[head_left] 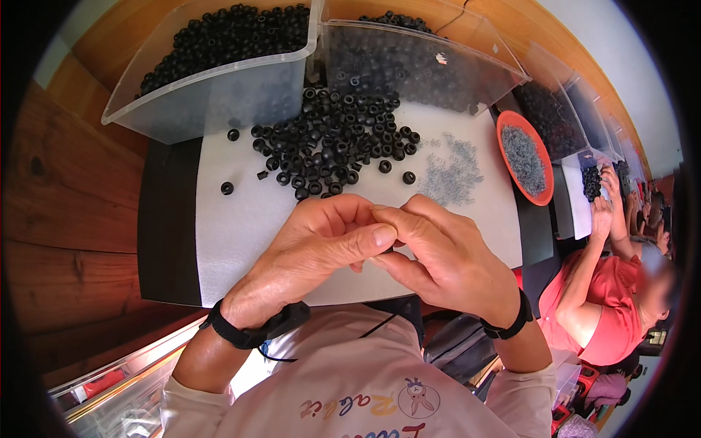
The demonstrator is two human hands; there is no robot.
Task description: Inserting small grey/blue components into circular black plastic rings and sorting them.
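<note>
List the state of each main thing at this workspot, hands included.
Left hand: fingers bent, grip hidden.
Right hand: fingers bent, meeting the left hand's; grip hidden.
Black rings: loosely heaped, a few lying apart.
Spring-like pieces: scattered loose.
Left clear bin: open, holding black rings.
Right clear bin: open, holding black rings.
Orange-red bowl: open, holding grey pieces.
White mat: flat, partly covered.

Pretty woody spot tbh: reddish-brown planks (73, 285) on the left with 1 dark knot (36, 166), can't tell if they're wall or floor. Black table (168, 226) with a white sheet (226, 270) on top. Honey-coloured wood (529, 25) runs along the far side, pale wall (635, 80) at far right. Bright light.
</note>
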